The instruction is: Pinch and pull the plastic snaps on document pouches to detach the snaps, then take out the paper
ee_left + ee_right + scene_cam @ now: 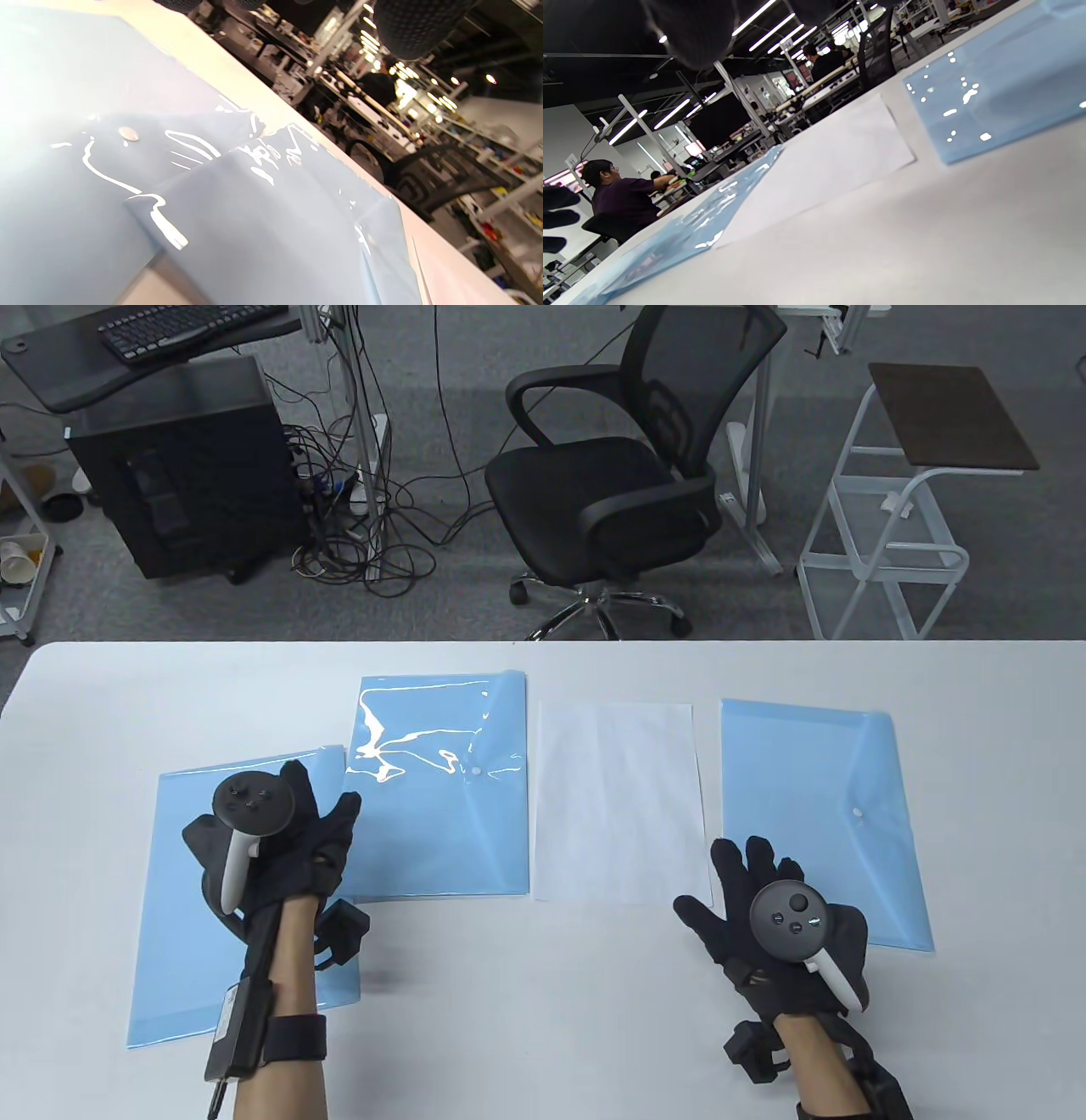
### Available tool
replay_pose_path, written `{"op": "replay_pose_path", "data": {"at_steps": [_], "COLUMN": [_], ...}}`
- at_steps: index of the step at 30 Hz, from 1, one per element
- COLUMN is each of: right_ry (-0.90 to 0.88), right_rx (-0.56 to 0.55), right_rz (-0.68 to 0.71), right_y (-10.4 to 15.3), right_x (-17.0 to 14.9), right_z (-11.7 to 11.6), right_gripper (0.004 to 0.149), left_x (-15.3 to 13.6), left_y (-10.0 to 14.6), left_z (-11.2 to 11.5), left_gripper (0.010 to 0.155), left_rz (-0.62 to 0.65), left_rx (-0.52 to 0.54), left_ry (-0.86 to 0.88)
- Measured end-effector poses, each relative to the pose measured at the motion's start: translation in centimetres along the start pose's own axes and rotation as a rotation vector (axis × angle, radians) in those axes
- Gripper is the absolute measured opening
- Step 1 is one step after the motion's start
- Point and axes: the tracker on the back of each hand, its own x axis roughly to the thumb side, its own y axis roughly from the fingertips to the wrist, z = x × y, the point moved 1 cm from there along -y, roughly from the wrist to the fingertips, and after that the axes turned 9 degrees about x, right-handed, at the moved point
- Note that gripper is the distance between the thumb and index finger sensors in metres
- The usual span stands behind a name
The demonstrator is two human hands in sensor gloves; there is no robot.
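Three light blue document pouches lie flat on the white table. My left hand (316,827) rests with straight fingers on the right part of the left pouch (182,891), whose white snap (128,133) shows in the left wrist view. The middle pouch (437,814) overlaps it, and its snap (477,771) sits at the flap tip. A white paper sheet (615,806) lies beside the middle pouch. The right pouch (819,806) has its flap down with its snap (858,813) showing. My right hand (747,886), fingers spread, sits between the paper and the right pouch and holds nothing.
Beyond the table's far edge (543,643) stand a black office chair (619,492), a computer tower (187,466) with tangled cables, and a white trolley (899,517). The near part of the table (526,1010) is bare between my arms.
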Motion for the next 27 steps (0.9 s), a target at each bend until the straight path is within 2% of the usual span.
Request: {"op": "replay_pose_path", "data": {"at_steps": [8, 14, 22, 27], "right_ry": [0.005, -0.001, 0.003, -0.052], "right_rx": [0.010, 0.021, 0.024, 0.016], "right_rz": [-0.021, -0.041, -0.077, -0.117], "right_y": [-0.3, -0.2, -0.3, -1.0], "right_x": [-0.5, -1.1, -1.7, -2.7], "right_z": [-0.2, -0.5, -0.6, 0.6], "right_gripper": [0.086, 0.087, 0.089, 0.092], "left_x": [-0.1, -0.9, -1.3, -1.2], "left_y": [4.7, 6.9, 7.5, 7.6], "left_z": [1.6, 3.5, 4.7, 5.0], "left_gripper": [0.092, 0.092, 0.091, 0.090], "left_rz": [0.119, 0.151, 0.179, 0.174], "left_rx": [-0.027, -0.031, 0.006, 0.004], "left_ry": [-0.113, -0.208, -0.283, -0.275]}}
